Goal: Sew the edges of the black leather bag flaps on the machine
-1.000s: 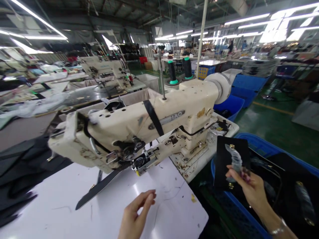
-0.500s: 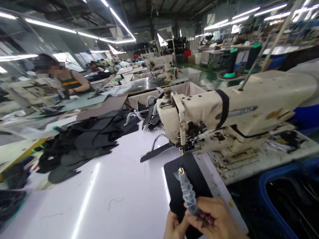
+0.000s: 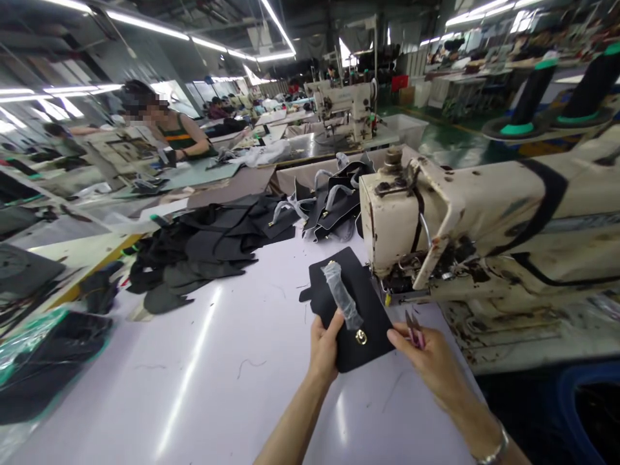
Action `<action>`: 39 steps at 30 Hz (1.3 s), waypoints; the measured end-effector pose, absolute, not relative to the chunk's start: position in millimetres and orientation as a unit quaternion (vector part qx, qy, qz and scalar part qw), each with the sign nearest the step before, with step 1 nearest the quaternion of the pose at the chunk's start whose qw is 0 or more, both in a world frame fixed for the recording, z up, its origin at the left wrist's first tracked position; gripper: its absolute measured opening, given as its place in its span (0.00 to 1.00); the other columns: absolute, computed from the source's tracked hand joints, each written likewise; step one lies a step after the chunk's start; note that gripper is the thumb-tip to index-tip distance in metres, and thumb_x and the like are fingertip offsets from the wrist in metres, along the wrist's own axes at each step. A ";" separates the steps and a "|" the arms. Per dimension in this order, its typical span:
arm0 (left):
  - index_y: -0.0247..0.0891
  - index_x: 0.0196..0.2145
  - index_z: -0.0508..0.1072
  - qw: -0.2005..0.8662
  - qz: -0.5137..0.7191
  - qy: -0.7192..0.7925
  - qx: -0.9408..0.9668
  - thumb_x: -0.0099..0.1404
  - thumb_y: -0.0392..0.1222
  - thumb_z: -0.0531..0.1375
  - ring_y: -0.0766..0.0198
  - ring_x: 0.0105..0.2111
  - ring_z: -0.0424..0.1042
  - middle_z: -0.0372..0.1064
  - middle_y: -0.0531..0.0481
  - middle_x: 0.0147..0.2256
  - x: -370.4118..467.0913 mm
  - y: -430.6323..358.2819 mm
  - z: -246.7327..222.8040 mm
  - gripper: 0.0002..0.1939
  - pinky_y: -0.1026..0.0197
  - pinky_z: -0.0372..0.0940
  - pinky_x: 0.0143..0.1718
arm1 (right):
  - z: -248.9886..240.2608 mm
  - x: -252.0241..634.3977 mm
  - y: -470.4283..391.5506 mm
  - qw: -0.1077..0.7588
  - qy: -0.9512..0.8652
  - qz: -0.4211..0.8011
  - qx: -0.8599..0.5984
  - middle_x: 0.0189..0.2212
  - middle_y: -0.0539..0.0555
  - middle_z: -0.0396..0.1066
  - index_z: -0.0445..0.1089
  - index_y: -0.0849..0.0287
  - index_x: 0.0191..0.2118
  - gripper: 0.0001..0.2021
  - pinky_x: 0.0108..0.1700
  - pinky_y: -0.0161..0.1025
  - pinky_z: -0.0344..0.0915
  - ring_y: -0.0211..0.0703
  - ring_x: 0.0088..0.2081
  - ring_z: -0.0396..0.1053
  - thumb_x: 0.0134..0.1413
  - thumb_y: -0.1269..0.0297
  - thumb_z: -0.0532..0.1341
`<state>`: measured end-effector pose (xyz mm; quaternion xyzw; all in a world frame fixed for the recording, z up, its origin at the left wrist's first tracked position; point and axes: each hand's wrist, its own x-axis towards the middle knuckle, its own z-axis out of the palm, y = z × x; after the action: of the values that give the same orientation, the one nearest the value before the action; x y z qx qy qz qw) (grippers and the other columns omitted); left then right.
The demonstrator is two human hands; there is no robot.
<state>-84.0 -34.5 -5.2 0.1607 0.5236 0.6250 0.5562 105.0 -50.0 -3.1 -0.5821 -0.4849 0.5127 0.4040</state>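
Note:
A black bag panel (image 3: 369, 303) is held tilted over the pale table, left of the sewing machine's needle area. Along it runs a handle (image 3: 340, 294) wrapped in clear plastic, with a gold ring (image 3: 361, 336) at its near end. My left hand (image 3: 325, 345) grips the panel's near-left edge, thumb on top by the handle. My right hand (image 3: 426, 358) pinches the panel's right corner. Small thread snips (image 3: 414, 330) sit in that same hand, blades pointing up. The sewing machine (image 3: 402, 219) stands just beyond, its lower head close to the panel.
Black cut pieces (image 3: 203, 239) are heaped at the left back. Several panels with plastic-wrapped handles (image 3: 334, 194) lie piled behind the machine head. Dark goods in a plastic bag (image 3: 48, 361) lie at far left. A blue tub (image 3: 566, 394) stands at lower right. Another person (image 3: 181, 132) sits beyond.
The panel has moved away from beneath the machine head and turned, its near gold ring now showing. My hands have spread to its two sides. The view has swung left.

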 end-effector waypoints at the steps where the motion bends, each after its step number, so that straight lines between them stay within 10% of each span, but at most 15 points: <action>1: 0.36 0.48 0.78 0.567 0.620 0.518 0.160 0.52 0.49 0.77 0.49 0.42 0.83 0.82 0.41 0.46 -83.9 -25.3 -5.2 0.29 0.49 0.76 0.49 | -1.6 104.4 -43.7 0.409 -0.473 0.525 -0.578 0.24 0.54 0.75 0.84 0.61 0.36 0.20 0.30 0.37 0.63 0.43 0.27 0.69 0.51 0.46 0.69; 12: 0.37 0.47 0.76 0.607 0.571 0.513 0.204 0.55 0.42 0.74 0.53 0.35 0.82 0.83 0.44 0.40 -86.9 37.0 -1.8 0.22 0.54 0.78 0.39 | 0.7 96.8 -17.6 0.430 -0.392 0.563 -0.587 0.14 0.43 0.46 0.79 0.63 0.23 0.27 0.24 0.36 0.39 0.31 0.20 0.42 0.46 0.38 0.70; 39: 0.33 0.39 0.78 0.664 0.479 0.521 0.242 0.51 0.42 0.74 0.56 0.27 0.79 0.82 0.42 0.33 -94.1 65.1 8.8 0.18 0.55 0.77 0.32 | -4.4 49.7 -6.3 0.582 -0.208 0.496 -0.611 0.13 0.45 0.57 0.71 0.59 0.17 0.24 0.21 0.36 0.39 0.31 0.18 0.44 0.36 0.44 0.77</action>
<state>-94.1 65.1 8.8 0.2420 0.5206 0.4790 0.6641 49.7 -6.3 -4.4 -0.6107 -0.2078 0.4956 0.5816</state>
